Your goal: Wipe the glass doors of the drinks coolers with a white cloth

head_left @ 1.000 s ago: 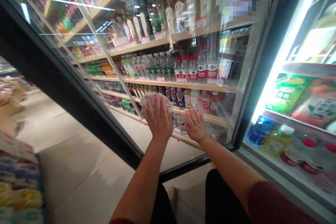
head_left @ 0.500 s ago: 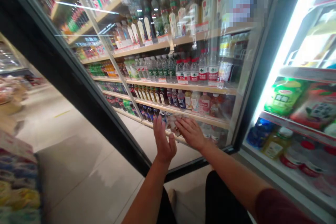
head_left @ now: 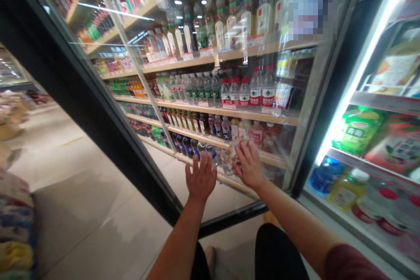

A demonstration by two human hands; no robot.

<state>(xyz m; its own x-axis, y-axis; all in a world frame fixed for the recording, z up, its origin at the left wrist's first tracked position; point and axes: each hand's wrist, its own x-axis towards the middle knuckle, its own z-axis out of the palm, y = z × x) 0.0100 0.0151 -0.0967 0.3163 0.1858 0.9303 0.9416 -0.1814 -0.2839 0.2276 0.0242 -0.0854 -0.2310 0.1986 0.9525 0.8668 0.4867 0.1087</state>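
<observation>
An open glass fridge door stands in front of me, showing reflected shelves of drink bottles. My left hand lies flat on the lower part of the glass, fingers spread and holding nothing. Just to its right, my right hand presses a crumpled pale cloth against the glass, fingers laid over it. Both forearms reach up from the bottom of the view.
The door's black frame runs diagonally at left, with the tiled shop floor beyond. The lit fridge interior with bottles and cartons is at right. A colourful patterned thing sits at the far left edge.
The cloth passed from under my left hand to my right hand. The right hand has moved up and right with it; the left hand dropped lower and now rests bare on the glass.
</observation>
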